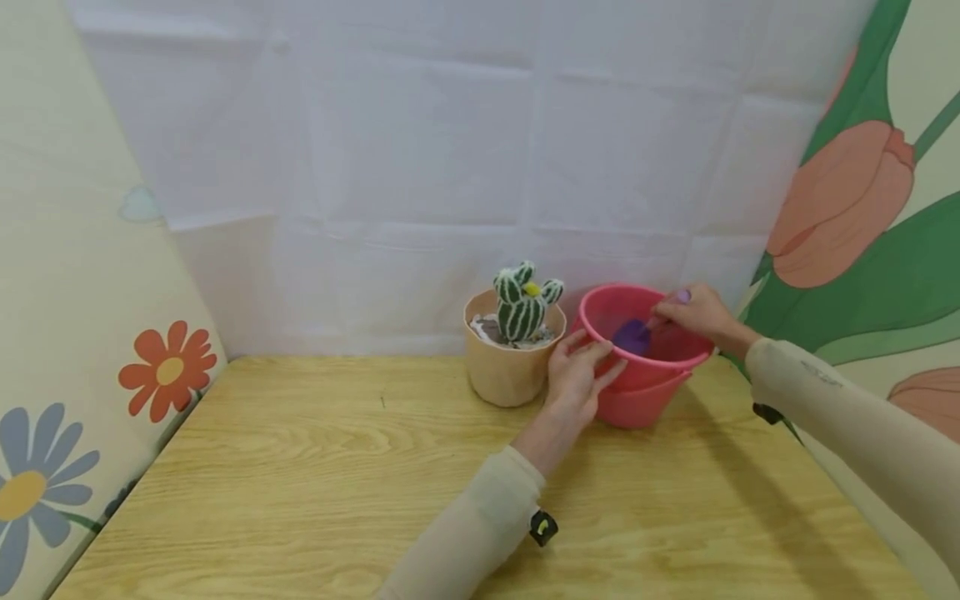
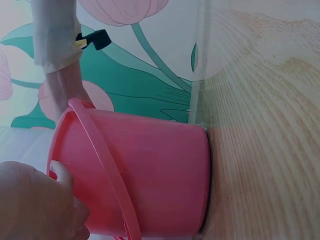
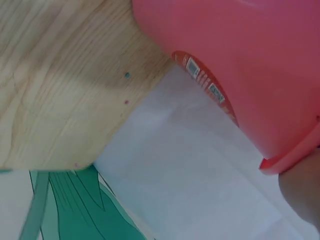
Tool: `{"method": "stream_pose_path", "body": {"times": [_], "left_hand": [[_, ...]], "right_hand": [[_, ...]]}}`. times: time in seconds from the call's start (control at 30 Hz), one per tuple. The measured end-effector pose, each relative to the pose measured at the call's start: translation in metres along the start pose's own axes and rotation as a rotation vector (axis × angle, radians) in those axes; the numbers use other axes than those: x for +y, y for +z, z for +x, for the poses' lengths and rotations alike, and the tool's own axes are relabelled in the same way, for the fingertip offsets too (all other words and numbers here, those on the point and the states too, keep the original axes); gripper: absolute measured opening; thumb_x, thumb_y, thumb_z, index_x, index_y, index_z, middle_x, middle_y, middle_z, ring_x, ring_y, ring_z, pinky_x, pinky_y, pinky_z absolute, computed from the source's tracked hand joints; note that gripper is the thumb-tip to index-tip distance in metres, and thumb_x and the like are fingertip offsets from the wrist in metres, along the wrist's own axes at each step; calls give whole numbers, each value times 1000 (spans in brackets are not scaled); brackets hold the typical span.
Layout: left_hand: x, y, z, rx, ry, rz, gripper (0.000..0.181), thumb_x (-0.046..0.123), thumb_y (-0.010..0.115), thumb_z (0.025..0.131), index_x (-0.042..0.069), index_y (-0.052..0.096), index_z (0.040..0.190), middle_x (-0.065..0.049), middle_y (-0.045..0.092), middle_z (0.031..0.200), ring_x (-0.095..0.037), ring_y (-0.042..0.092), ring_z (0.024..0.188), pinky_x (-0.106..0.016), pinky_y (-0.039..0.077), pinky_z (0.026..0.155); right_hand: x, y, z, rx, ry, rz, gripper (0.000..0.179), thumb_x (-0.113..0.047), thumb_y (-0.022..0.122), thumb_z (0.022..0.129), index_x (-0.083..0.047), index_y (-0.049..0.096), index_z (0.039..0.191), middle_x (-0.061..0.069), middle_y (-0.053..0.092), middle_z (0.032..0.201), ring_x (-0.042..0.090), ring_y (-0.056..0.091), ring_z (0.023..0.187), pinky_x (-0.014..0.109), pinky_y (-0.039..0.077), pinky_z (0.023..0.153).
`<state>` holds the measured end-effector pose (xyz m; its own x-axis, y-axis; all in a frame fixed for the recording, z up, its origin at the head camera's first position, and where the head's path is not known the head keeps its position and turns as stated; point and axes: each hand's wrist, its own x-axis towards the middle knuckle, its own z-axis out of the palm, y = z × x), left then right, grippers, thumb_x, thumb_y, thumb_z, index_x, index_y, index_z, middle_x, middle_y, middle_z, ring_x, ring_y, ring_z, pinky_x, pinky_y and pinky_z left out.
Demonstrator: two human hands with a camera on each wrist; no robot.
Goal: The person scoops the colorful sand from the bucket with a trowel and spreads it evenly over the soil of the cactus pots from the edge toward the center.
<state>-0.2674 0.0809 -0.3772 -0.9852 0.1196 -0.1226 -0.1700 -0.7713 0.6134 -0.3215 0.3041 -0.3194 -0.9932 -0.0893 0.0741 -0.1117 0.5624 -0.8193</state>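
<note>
A wooden table (image 1: 337, 483) is topped by a pink bucket (image 1: 637, 402), gripped at its top edge by the left hand (image 1: 576, 373). Beside that hand a potted cactus (image 1: 521, 319) is placed; inside the bucket, a purple tool (image 1: 632, 337) is pinched by the right hand (image 1: 697, 312).

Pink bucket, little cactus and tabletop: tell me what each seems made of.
Bucket: probably plastic, smooth and softly shiny, evenly coloured.
Cactus: likely knitted or crocheted yarn, fuzzy, with white stripes.
Tabletop: wood or printed laminate, smooth-looking; the grain fits both.
</note>
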Motion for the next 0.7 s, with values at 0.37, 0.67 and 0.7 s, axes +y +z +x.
{"method": "stream_pose_path", "body": {"times": [0.37,0.67,0.7], "left_hand": [[2,0,1,2,4,-6,50,-15,69,85,-1,53,130,-24,60,113,-30,67,95,-46,62,81],[0,0,1,6,-3,-6,46,-15,69,85,0,54,126,-23,61,112,-32,67,97,-46,62,81],[-1,0,1,7,-3,-7,46,-15,69,85,0,54,126,-22,61,110,-33,66,99,-46,62,81]], "right_hand": [[2,10,1,28,-124,45,29,-11,66,98,18,71,101,26,72,87,36,74,82,39,62,78],[3,14,-6,-47,-234,81,26,-3,65,99,22,65,106,31,71,92,43,72,83,45,61,78],[3,14,-7,-49,-227,78,26,-4,65,99,21,66,106,31,71,92,43,72,83,45,61,79]]}}
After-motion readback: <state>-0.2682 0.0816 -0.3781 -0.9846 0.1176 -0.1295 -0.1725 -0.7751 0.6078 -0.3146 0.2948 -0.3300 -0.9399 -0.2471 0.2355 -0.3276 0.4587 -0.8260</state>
